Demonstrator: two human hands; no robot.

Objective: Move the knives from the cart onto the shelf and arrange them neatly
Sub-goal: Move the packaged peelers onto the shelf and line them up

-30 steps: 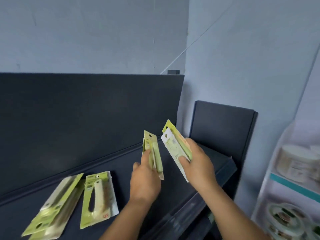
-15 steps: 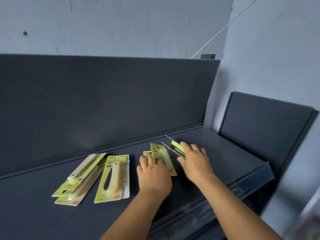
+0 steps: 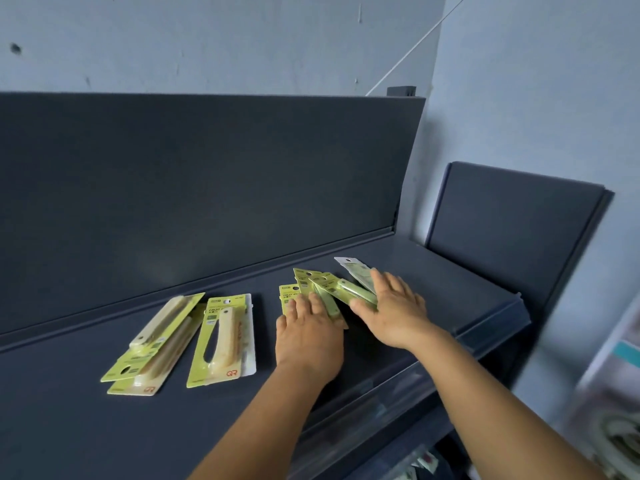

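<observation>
Several knives in yellow-green card packs lie on the dark shelf [image 3: 433, 271]. Two overlapping packs [image 3: 156, 344] lie at the left, tilted. A single pack [image 3: 223, 341] with a cream-handled knife sits beside them. In the middle, several fanned packs [image 3: 323, 287] lie under my hands. My left hand [image 3: 306, 332] rests flat on the left part of the fan, fingers straight. My right hand [image 3: 394, 311] lies on the right packs, fingers spread, its thumb at the edge of a green pack; a white-backed pack [image 3: 353, 268] sticks out beyond its fingers.
The shelf has a tall dark back panel [image 3: 207, 185] and a dark side panel [image 3: 512, 233] at its right end. A clear strip [image 3: 398, 386] runs along the front edge. Blurred white shelving with goods [image 3: 609, 410] stands at the lower right.
Both hands came down from holding packs in the air to laying them on the shelf. The packs now lie fanned flat under my palms. The view has swung left.
</observation>
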